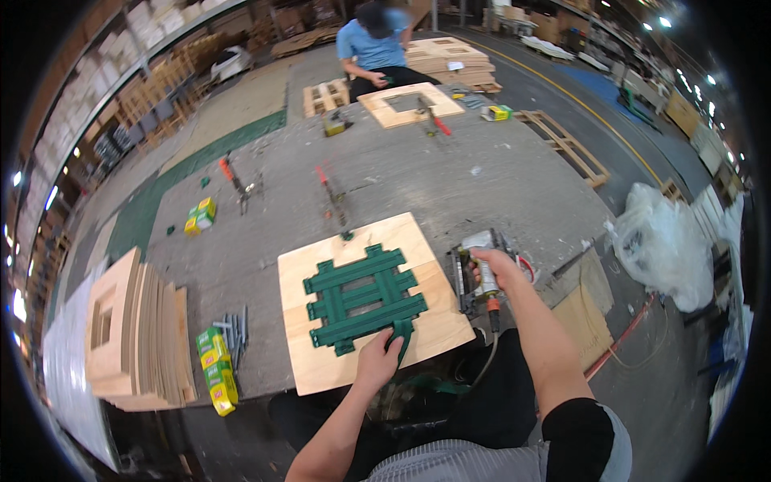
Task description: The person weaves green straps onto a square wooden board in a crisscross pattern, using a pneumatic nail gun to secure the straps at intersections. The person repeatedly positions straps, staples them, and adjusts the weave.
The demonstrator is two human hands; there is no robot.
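A square plywood panel (438, 301) lies flat on the grey work table in front of me. Green webbing (369, 320) crosses the opening in its middle, some bands running over others. At the near edge of the webbing, my left hand (376, 361) pinches a loose green webbing strap (405, 337), which hangs toward the panel's front edge. My right hand (499, 271) is wrapped around the handle of an air staple gun (480, 241), just off the panel's right side. An air hose (491, 341) runs from the handle's orange fitting toward my lap.
Stacked wooden frames (120, 329) stand at left, near yellow-green boxes (215, 373) and loose staple strips (233, 329). Red-handled tools (231, 175) lie farther back. Across the table sits a co-worker (373, 44) behind another panel (442, 103). Clear plastic wrap (662, 241) is at right.
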